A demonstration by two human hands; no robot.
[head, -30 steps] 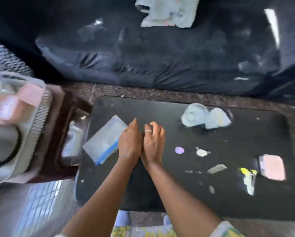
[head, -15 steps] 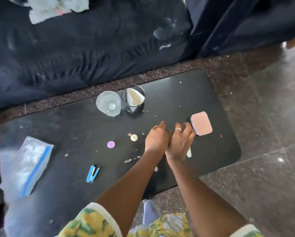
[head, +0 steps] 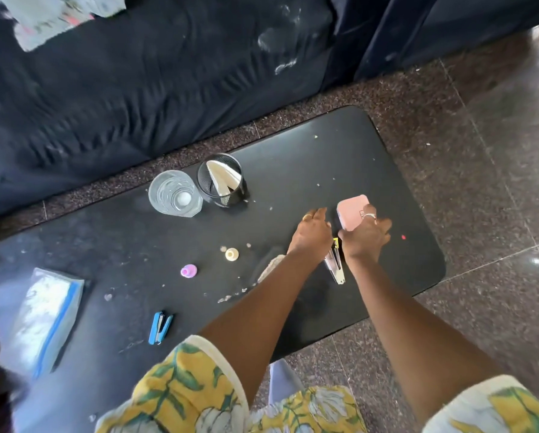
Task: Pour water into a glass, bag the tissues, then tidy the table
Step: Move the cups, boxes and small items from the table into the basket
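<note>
One dark sofa (head: 155, 89) runs along the far side of the one black desk (head: 324, 145), with a single pale cloth (head: 43, 23) lying on its cushion. The desk stands on a speckled stone floor (head: 496, 182).

Taking the glass (head: 175, 193) as the landmark: it is the only glass, clear, upright near the desk's far edge. Touching or just beside its right side stands one black mesh cup (head: 222, 179) with a pale folded sheet inside. Well to the left and nearer the person lies one clear zip bag (head: 43, 314) with a blue strip, white tissue inside it. Nearer the person than the glass lies one blue stapler (head: 160, 327). To the right of the glass sits one pink box (head: 352, 210), and a metal stapler (head: 335, 264) lies just below it.

Two bare hands work there. The right hand (head: 366, 235) rests on the pink box, fingers curled over its near edge; whether it grips cannot be told. The left hand (head: 313, 234) lies beside it, fingers loosely spread, holding nothing visible.

Two small caps lie right of the glass and nearer the person: one purple (head: 188, 270), one cream (head: 232, 254). Crumbs are scattered about.
</note>
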